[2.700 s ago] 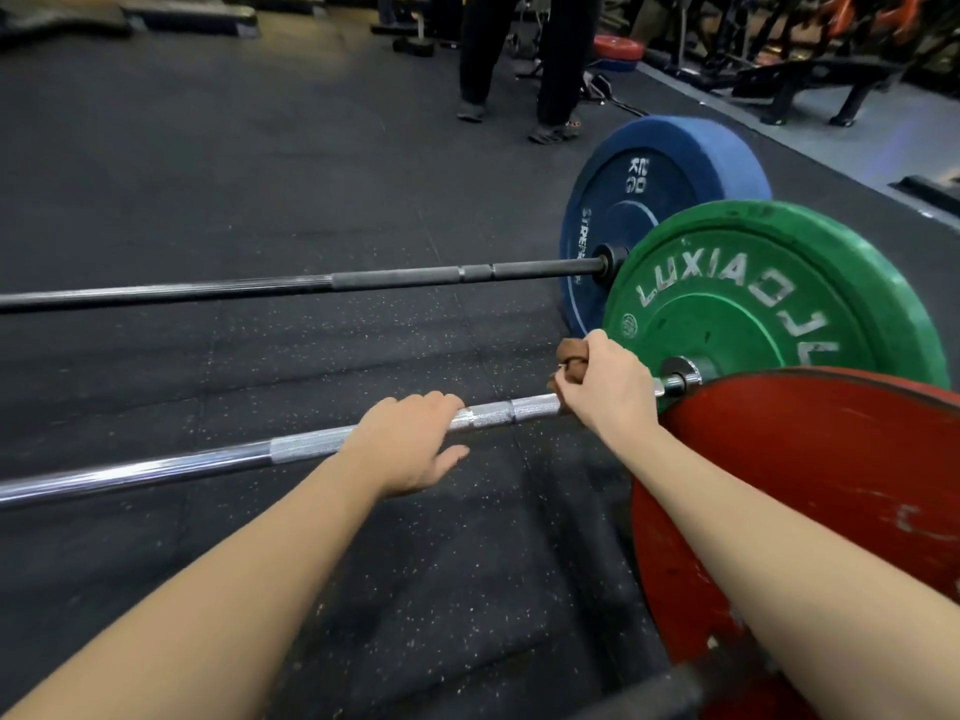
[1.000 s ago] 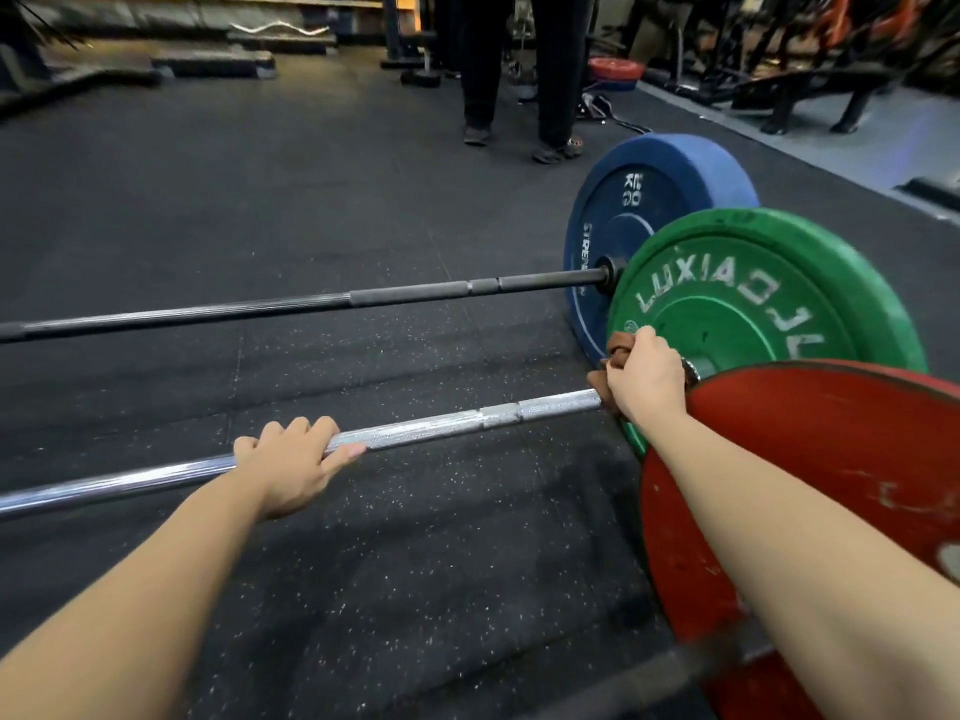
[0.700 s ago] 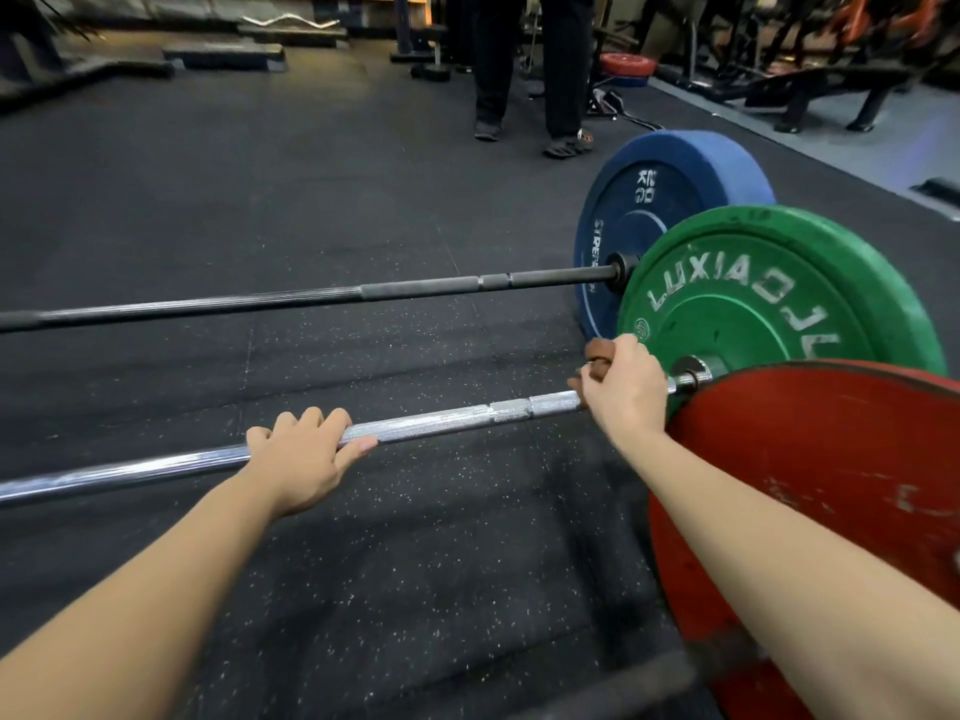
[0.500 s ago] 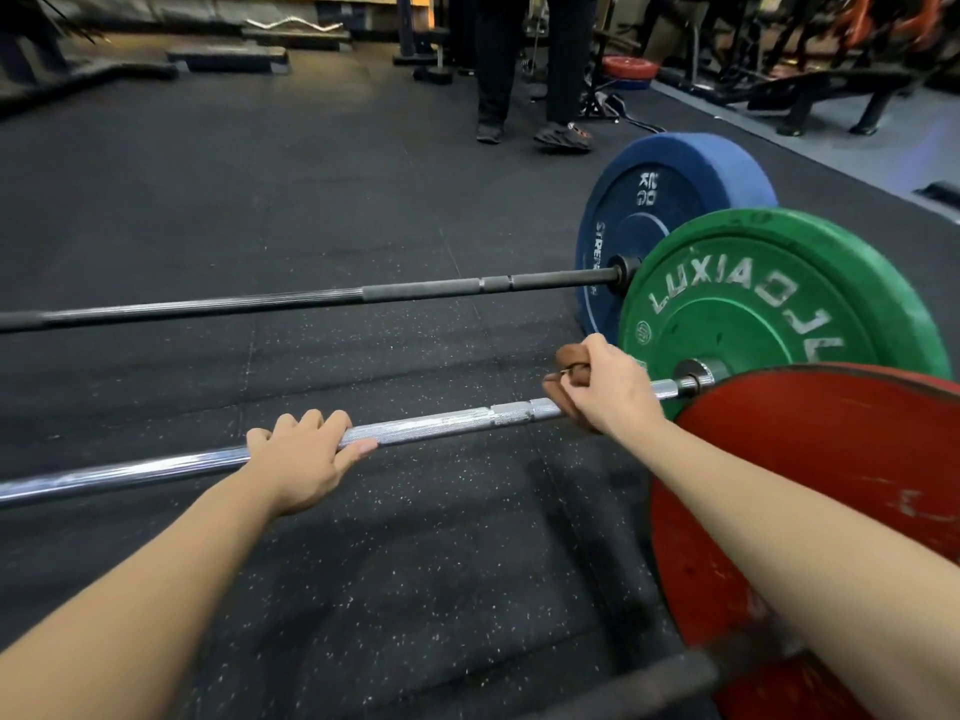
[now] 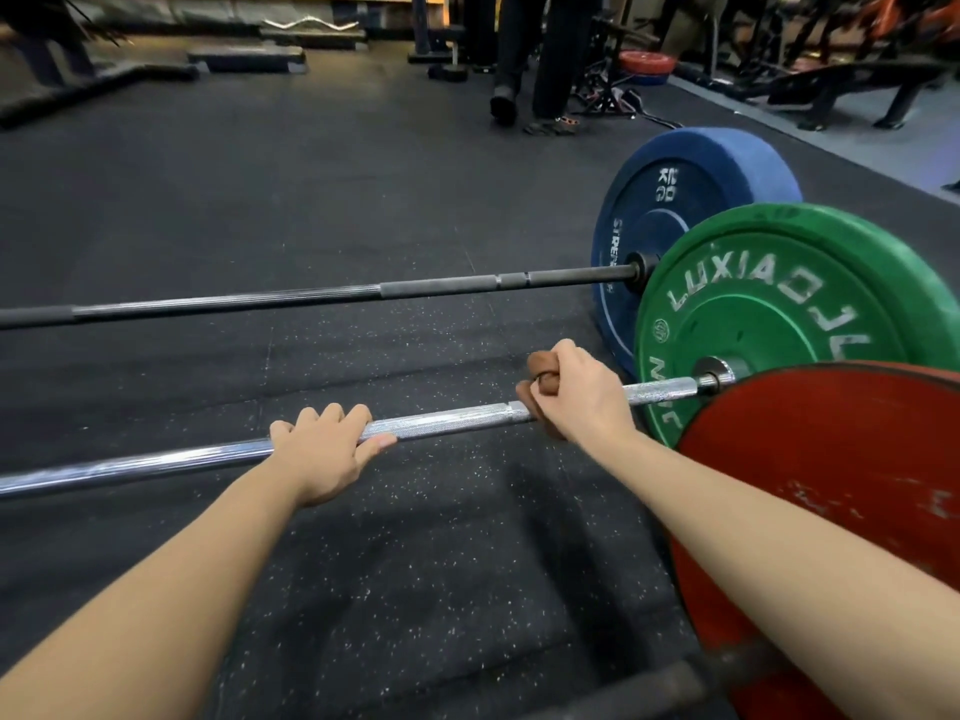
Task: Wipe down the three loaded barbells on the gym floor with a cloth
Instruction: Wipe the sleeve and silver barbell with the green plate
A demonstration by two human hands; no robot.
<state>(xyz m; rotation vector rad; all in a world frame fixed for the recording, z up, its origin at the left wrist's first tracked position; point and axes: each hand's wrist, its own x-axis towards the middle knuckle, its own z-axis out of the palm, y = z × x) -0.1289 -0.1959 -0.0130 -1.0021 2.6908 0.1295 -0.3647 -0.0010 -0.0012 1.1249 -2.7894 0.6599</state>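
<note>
Three barbells lie side by side on the black rubber floor. The middle one has a chrome bar [image 5: 447, 423] and a green plate [image 5: 789, 314]. My right hand [image 5: 582, 397] is wrapped around this bar with a brown cloth [image 5: 540, 371] bunched inside it, a short way left of the green plate. My left hand [image 5: 327, 449] rests over the same bar further left, fingers curled on top. Beyond it lies a dark bar [image 5: 311, 298] with a blue plate [image 5: 675, 220]. The nearest barbell shows a red plate [image 5: 831, 485] and a dark bar [image 5: 639, 688] at the bottom edge.
A person's legs [image 5: 535, 59] stand on the floor beyond the blue plate. Benches and racks [image 5: 831, 80] line the far right, with a red plate [image 5: 647, 62] on the floor there. Low platforms [image 5: 244, 57] sit at the back left.
My right hand with the cloth slid left along the chrome bar, away from the green plate's collar. My left hand stayed where it was over the last second.
</note>
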